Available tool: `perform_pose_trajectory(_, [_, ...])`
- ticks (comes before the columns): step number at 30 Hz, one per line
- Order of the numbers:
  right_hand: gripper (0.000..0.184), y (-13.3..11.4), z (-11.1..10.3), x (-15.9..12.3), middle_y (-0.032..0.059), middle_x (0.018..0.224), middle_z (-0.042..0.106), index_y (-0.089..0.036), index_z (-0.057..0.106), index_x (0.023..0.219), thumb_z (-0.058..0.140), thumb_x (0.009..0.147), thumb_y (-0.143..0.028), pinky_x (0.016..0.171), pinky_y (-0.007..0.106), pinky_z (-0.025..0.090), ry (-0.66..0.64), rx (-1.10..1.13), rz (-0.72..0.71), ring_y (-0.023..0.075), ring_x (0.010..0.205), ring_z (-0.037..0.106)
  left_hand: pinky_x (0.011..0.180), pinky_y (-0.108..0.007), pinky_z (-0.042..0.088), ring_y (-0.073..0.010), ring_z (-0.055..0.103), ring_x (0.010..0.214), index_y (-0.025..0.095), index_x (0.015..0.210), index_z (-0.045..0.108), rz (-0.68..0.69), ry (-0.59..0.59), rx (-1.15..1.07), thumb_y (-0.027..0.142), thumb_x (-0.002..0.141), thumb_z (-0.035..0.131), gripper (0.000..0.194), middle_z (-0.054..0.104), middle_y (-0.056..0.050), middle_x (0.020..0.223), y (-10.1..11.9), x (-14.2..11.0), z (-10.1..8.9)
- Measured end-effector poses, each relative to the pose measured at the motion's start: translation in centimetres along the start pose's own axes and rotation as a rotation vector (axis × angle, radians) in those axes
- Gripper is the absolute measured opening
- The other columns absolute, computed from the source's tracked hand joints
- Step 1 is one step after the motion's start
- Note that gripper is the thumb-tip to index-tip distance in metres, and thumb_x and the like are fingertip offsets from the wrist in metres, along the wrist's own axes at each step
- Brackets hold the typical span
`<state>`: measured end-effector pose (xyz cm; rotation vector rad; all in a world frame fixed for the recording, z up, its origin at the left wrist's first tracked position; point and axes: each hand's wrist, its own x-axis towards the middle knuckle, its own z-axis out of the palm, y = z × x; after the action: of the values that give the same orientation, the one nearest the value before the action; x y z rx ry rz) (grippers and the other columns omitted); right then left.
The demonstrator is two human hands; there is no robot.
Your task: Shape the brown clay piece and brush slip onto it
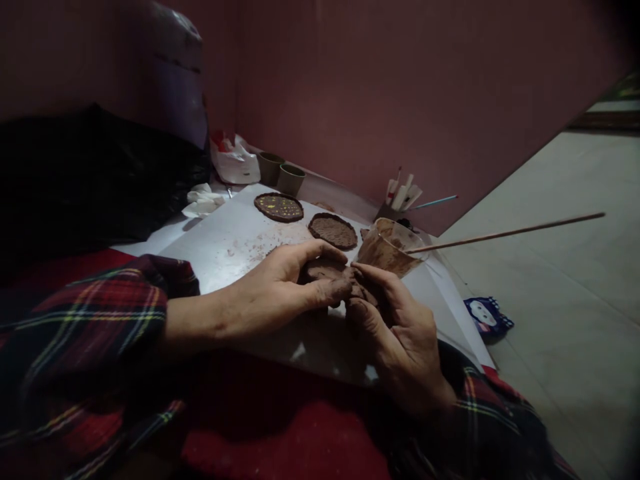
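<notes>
A lump of brown clay [327,270] is held between both hands over the near part of a white board [225,233]. My left hand [285,283] pinches its left side, thumb in front and fingers behind. At the right side, my right hand [400,327] grips the clay with thumb and fingertips; its surface there looks cracked. Beyond the hands lie two flat, round clay pieces with raised rims: a plain one [333,231] and one with yellow dots [279,207]. Clay crumbs are scattered on the board left of them.
A clay-smeared plastic cup [387,247] with a long thin stick [505,233] stands right of the hands. Behind are a holder with pens [403,195], two small pots [291,179] and a white bag [235,160]. A black bag [100,173] fills the left. A blue pouch [487,315] lies on the floor.
</notes>
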<state>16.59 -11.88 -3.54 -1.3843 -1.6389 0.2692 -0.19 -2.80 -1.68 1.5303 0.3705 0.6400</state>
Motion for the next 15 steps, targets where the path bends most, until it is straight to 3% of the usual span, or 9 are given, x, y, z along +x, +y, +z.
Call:
perform_pose_trajectory(9, [0.024,-0.53,0.13,-0.19,0.0027,0.093,0.073,-0.022,0.063,0.109,0.061,0.086,-0.029,0.073,0.030,0.057,0.083,-0.073,-0.043,0.0174,0.081,0.070,0.069,-0.021,0.046,-0.0129,0.060,0.078,0.016,0.090,0.067,0.027,0.070,-0.024,0.032,0.082,0.066,0.018,0.067,-0.001,0.084,-0.24,-0.16,0.33])
perform_pose_trajectory(15, [0.017,-0.71,0.16,-0.20,0.0000,0.083,0.073,-0.025,0.068,0.103,0.062,0.086,-0.026,0.066,0.028,0.058,0.115,-0.070,-0.077,0.0145,0.068,0.068,0.060,-0.021,0.041,-0.0107,0.055,0.066,0.015,0.079,0.067,0.023,0.084,0.029,0.035,0.082,0.066,0.020,0.063,0.001,0.072,-0.36,-0.11,0.26])
